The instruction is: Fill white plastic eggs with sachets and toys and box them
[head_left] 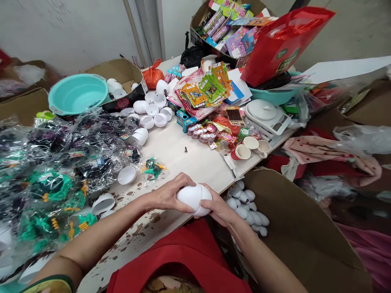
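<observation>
Between both hands, over the table's near edge, is a white plastic egg (192, 197) with a seam where its two halves meet. My left hand (171, 194) wraps around the larger half on the left. My right hand (217, 205) grips the shorter half on the right, thumb pressed near the seam. What the egg contains is hidden. To the left on the table lie a bagged green toy (153, 169) and a loose white egg half (127, 175). Below my right hand, a cardboard box (293, 228) holds several closed white eggs (249, 205).
Bagged dark and green toys (76, 154) cover the table's left side, with white egg halves (152, 109) behind. A teal basin (77, 94) stands far left. Card packs (210, 86), paper cups (243, 152), a white scale (265, 114) and a red bag (281, 44) are right.
</observation>
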